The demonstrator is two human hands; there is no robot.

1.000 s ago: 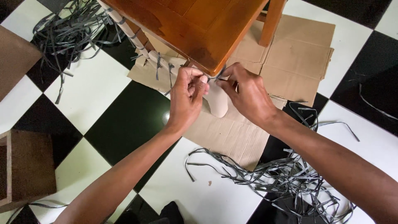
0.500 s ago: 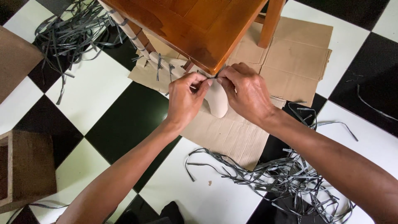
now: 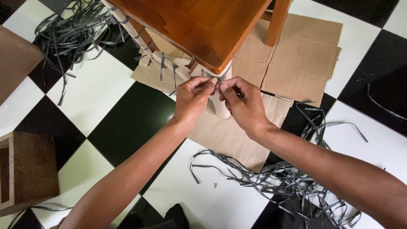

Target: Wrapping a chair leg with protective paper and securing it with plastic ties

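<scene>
Left hand (image 3: 193, 97) and right hand (image 3: 241, 101): both pinched on a thin grey plastic strap (image 3: 217, 79), at the paper-wrapped leg (image 3: 222, 99) under the near corner of the brown wooden chair seat (image 3: 199, 25). Advised: keep the strap taut and flat against the wrapping. Container: brown wooden box (image 3: 25, 169), near left; contents not visible. Loose grey straps (image 3: 288, 182) lie near right on the floor.

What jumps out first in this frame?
Two bare hands meet at the picture's centre: the left hand and right hand pinch a thin grey strap around the pale paper-wrapped leg below the corner of a glossy orange-brown wooden table. Flattened brown cardboard lies under it on the black-and-white checkered floor. Tangles of loose grey strips sprawl lower right, more upper left.
</scene>
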